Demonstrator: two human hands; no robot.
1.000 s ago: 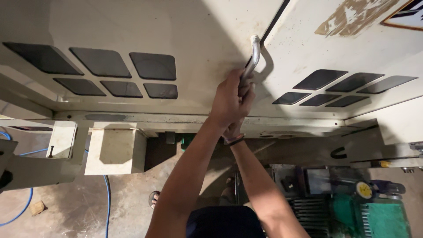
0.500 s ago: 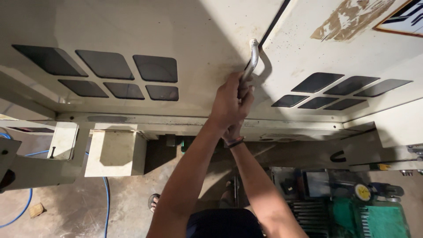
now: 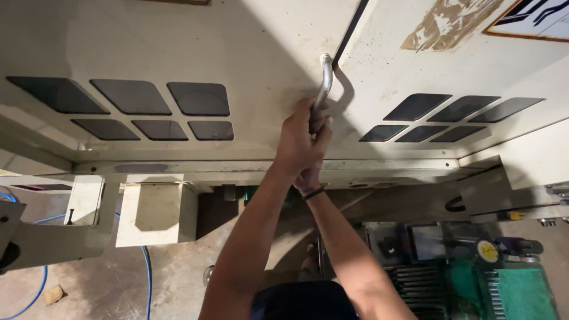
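on the cream panel (image 3: 178, 47), both hands (image 3: 305, 139) gripping handle (image 3: 323, 83)

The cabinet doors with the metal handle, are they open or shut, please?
Nearly shut: the doors show only a thin dark seam above the handle that both hands grip.

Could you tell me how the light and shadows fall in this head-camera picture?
Head view: hard light on the cream panel; the bent metal handle casts a sharp shadow to its right; both hands, left hand in front, are evenly lit; the floor below is dimmer.
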